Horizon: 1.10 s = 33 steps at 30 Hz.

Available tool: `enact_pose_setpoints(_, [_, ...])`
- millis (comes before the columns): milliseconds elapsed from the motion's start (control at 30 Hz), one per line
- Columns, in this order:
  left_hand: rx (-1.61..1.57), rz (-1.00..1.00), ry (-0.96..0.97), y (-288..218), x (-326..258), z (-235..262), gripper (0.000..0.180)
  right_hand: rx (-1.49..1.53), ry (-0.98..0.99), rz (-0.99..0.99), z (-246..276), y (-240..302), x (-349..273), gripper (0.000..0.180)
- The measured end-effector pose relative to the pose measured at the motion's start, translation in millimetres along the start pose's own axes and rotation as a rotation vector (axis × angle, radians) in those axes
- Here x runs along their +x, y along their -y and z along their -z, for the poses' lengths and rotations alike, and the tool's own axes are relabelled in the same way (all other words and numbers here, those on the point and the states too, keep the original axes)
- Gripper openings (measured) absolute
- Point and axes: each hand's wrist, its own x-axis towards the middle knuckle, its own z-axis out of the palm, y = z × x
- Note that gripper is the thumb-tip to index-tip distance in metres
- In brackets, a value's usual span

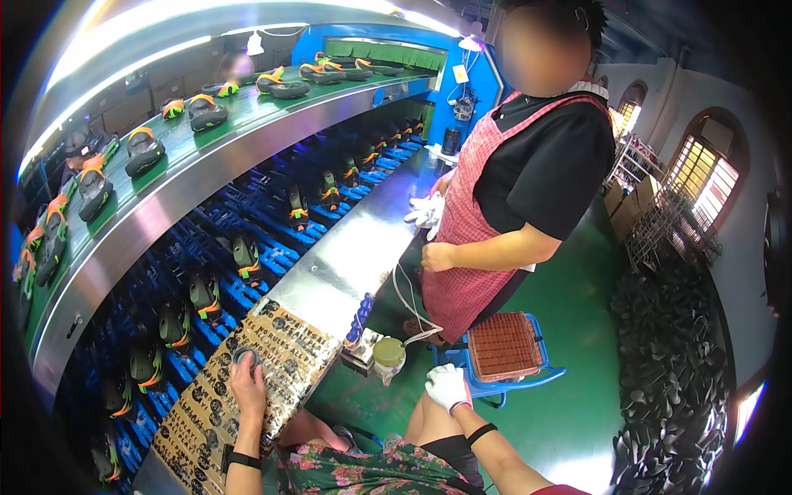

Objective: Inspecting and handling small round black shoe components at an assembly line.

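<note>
- Bare left hand (248, 386): fingers part-curled, gripping small dark-grey round object (245, 355) at fingertips
- Brown cardboard sheet with black print (293, 337) below left hand
- White-gloved right hand (446, 388): fingers bent, on or just over bare knee (424, 412); how far closed, cannot tell
- Round green-topped container (388, 353) left of right hand, blue-framed stool with brown woven seat (505, 345) just beyond

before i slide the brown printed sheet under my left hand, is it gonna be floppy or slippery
The brown printed sheet is probably fairly stiff, since it lies mostly flat on the bench. It may be slippery near its right edge, which looks glossy. It might drag a little under your left hand. Whether it's stuck down isn't visible.
</note>
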Motion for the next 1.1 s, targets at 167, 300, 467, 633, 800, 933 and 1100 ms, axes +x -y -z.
enact_pose_setpoints(167, [-0.018,0.028,0.001,-0.7,0.3,-2.6,0.034,-0.007,-0.003,0.000,-2.2,-1.7,-0.7,0.025])
enact_pose_setpoints(300, [-0.008,0.038,-0.001,-0.1,-0.6,-1.0,0.033,-0.005,-0.014,0.010,-3.6,-0.7,-0.6,0.025])
enact_pose_setpoints(467, [-0.013,0.046,0.002,0.5,-0.5,-1.5,0.032,-0.005,-0.014,0.002,-2.3,0.1,-0.1,0.025])
enact_pose_setpoints(633, [-0.015,0.030,0.003,0.3,0.3,-2.3,0.031,-0.005,-0.001,-0.002,-0.8,-0.8,-0.3,0.025])
enact_pose_setpoints(800, [-0.014,0.042,0.016,-4.2,0.8,2.0,0.031,0.004,0.002,0.001,1.0,-0.2,-0.6,0.025])
enact_pose_setpoints(933, [-0.011,0.054,0.028,-2.1,0.2,1.3,0.030,0.003,0.023,0.000,3.5,1.0,-0.9,0.026])
enact_pose_setpoints(1100, [-0.013,0.049,0.031,-5.5,2.0,1.0,0.028,0.012,0.003,-0.004,1.7,-1.0,-1.6,0.026])
